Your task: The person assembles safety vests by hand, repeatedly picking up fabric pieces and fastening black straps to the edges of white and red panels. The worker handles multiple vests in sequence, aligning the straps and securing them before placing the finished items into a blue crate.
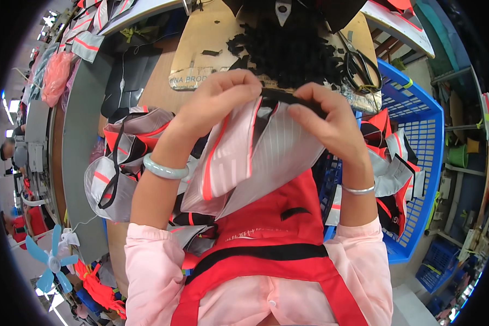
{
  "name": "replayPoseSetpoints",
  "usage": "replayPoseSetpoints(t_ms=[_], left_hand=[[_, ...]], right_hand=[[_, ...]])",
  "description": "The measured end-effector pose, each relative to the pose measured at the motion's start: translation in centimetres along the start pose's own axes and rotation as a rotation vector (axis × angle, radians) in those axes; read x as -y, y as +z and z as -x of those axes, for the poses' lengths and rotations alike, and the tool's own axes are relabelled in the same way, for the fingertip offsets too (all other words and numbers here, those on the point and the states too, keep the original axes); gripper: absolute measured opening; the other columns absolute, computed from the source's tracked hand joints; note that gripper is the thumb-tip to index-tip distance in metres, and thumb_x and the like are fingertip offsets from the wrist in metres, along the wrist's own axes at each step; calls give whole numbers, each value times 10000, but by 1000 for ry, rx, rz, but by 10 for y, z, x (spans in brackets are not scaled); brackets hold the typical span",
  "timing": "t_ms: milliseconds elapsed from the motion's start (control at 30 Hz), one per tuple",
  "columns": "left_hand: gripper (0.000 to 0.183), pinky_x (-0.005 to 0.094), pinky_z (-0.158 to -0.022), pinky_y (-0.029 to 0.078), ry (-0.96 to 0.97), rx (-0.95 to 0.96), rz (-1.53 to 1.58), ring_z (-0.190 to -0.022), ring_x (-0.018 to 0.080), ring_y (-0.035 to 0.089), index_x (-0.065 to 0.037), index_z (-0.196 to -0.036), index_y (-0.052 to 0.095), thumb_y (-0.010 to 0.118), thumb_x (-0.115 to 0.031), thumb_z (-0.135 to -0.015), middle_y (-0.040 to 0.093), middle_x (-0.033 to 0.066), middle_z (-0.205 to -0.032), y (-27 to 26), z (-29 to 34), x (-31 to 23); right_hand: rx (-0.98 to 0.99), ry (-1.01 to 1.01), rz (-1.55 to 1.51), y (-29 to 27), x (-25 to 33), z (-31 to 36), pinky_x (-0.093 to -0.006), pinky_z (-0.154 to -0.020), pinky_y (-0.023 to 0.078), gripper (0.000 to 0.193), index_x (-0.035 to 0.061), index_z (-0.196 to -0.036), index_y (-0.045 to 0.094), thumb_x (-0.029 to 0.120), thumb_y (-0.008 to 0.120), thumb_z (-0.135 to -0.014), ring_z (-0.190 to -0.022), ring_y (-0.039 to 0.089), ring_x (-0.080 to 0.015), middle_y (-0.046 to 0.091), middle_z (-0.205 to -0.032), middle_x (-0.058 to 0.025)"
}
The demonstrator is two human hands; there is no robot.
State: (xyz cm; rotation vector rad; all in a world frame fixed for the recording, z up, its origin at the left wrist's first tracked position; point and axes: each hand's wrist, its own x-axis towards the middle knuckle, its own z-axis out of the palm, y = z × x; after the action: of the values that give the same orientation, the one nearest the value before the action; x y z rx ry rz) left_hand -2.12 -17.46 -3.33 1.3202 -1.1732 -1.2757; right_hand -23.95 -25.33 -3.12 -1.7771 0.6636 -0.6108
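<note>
Both hands hold up one sewn silver-grey fabric piece (277, 144) with pale stripes, bright orange-red piping and a black strip along its top edge. My left hand (223, 98) pinches the top edge on the left, thumb and fingers closed together. At the right end, my right hand (328, 119) grips the black strip (304, 102) between thumb and curled fingers. The cloth hangs down from my hands over a red apron (277, 212). Part of the strip is hidden behind my fingers.
Ahead, a worn board (201, 49) carries a heap of black scraps (288, 49) and scissors (358, 68). Similar grey-and-orange pieces (111, 176) are piled at left. More lie in a blue plastic basket (426, 185) at right. A blue fan (53, 262) stands lower left.
</note>
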Motion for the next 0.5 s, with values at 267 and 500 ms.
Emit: replayPoseSetpoints(t_ms=[267,500], left_hand=[[155,221,-721,483,-116,-191,313,-778,118,609,-13,-970,627,592,-113,-857,641,38,-880,-11,-56,-12],[181,247,-744,464,-118,-257,450,-825,126,570,-21,-940,675,610,-160,-844,637,49,-887,-5,-72,-24]], right_hand=[[-54,14,-6,-17,-14,-59,-218,-586,408,249,-23,-923,639,206,649,-828,-653,481,-39,569,-706,25],[-149,9,-60,-23,-18,-79,-228,-607,414,313,-27,-935,643,264,643,-821,-667,491,-56,575,-725,8]])
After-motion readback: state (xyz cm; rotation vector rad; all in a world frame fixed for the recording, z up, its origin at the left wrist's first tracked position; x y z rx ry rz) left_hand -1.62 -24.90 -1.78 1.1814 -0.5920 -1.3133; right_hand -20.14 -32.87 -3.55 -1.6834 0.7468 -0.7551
